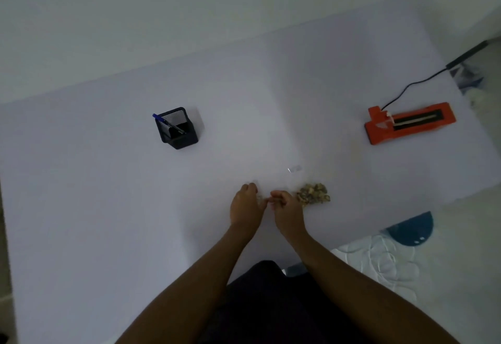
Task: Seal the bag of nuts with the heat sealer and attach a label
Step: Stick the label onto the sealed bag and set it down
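Observation:
A clear bag of nuts (313,194) lies on the white table (108,208) near the front edge, with its brown contents bunched at the right end. My right hand (287,211) is just left of the nuts and my left hand (246,205) is beside it. The fingertips of both hands meet and pinch what looks like the bag's clear empty end, which is hard to make out. The orange heat sealer (409,122) sits at the far right with its black cord running back. A small pale strip, possibly the label (295,169), lies just beyond the bag.
A black mesh pen holder (179,129) with a blue pen stands to the back left. The table's right edge runs past the sealer, with a patterned white surface (393,262) and a blue round object (414,228) beside it.

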The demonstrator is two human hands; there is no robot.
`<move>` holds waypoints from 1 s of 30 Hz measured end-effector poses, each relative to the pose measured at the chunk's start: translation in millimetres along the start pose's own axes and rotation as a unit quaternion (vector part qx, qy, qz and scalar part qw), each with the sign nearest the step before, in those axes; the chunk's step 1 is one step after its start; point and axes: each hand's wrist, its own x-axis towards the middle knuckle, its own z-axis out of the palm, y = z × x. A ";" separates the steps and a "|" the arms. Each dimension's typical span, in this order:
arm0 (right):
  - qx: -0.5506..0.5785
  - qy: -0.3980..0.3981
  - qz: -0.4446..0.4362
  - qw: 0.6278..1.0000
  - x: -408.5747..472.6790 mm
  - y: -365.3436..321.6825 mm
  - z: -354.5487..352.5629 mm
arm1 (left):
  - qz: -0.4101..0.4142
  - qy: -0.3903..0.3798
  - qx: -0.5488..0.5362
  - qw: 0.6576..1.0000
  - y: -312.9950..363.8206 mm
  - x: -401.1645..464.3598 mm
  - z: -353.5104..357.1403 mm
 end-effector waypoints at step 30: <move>0.010 0.003 -0.012 1.000 -3.0 0.4 -8.0 | -0.018 0.007 0.031 0.999 3.8 4.4 4.8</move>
